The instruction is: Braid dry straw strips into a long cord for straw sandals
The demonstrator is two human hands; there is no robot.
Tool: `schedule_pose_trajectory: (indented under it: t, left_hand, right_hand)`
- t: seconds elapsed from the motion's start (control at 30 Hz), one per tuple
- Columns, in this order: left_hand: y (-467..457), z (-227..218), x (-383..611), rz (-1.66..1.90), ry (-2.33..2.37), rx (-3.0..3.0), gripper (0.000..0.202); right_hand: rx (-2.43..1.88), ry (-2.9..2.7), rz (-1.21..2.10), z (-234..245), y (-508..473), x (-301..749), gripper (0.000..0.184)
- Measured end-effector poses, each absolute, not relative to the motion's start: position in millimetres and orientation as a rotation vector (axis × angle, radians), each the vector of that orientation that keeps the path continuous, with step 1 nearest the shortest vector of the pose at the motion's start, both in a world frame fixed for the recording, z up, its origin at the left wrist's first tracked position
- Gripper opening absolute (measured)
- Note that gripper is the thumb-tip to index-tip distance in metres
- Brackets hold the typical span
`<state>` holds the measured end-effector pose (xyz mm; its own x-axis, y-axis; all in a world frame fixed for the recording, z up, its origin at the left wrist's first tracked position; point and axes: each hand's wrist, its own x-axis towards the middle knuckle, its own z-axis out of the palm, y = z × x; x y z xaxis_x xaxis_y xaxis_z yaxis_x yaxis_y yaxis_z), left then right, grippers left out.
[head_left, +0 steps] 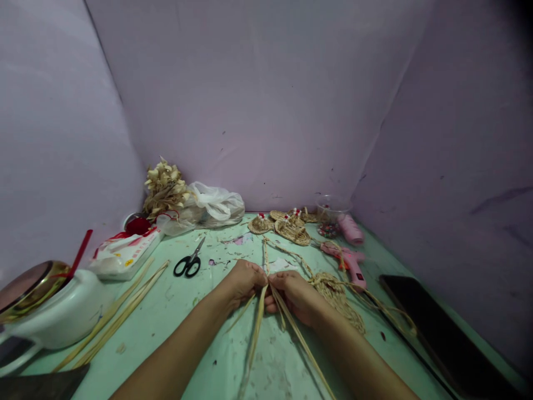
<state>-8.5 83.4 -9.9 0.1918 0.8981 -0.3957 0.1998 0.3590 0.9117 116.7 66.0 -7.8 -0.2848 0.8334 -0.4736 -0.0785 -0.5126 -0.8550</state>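
My left hand [245, 280] and my right hand [289, 291] meet at the middle of the table, fingers pinched together on a braid of dried plant fibre [266, 253]. Loose straw-coloured strands [258, 328] fan out below my fingers toward me. From the braid's far end, a thin finished length runs to the right, joining a coiled bundle of braided cord [339, 300] beside my right hand. Small black-handled scissors [190, 264] lie to the left of my left hand, blades pointing away.
Loose fibre strips [120, 311], a tissue pack [127, 253] and a white pot [79, 311] stand left. At the back are dried husks [164, 189], a plastic bag [219, 203] and small woven slippers [291, 230]. A pink glue gun [347, 261], thread spool [351, 229] and dark phone-like slab [441, 333] lie right.
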Motion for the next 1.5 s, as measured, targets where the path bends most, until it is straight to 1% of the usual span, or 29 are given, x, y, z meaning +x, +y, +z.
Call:
schedule_pose_trajectory:
  t: [0.17,0.3,0.5,0.73,0.93,1.03,1.17,1.37,1.43,1.5]
  left_hand:
    - [82,-5,-9,0.640,1.285,1.154,0.005]
    - [81,0,-7,0.651,1.330,1.204,0.004]
    - [81,-2,-8,0.692,1.395,1.340,0.008]
    - [82,-2,-10,0.648,1.348,1.378,0.008]
    - [84,12,-24,0.424,1.357,1.369,0.012]
    - [84,16,-25,0.455,1.417,1.389,0.010]
    - [76,14,-13,0.446,1.465,1.601,0.010]
    - [50,7,14,0.554,1.808,1.975,0.007]
    - [46,11,15,0.559,1.792,2.029,0.004]
    - [49,19,10,0.468,1.716,2.014,0.005]
  right_hand:
    - [-1.407,-1.112,1.679,-13,73,112,0.018]
    - [-1.366,-1.070,1.657,-16,72,114,0.013]
    - [-1.403,-1.040,1.550,-21,71,114,0.004]
    - [-1.445,-1.200,1.441,-26,71,112,0.012]
    - [-1.505,-1.209,1.373,-29,71,112,0.013]
    - [-1.481,-1.202,1.382,-27,70,112,0.013]
    - [-1.424,-1.116,1.451,-24,69,112,0.010]
    - [-1.370,-0.989,1.524,-28,71,112,0.009]
    - [-1.358,-0.967,1.530,-28,72,113,0.009]
    - [-1.341,-0.958,1.555,-27,72,114,0.009]
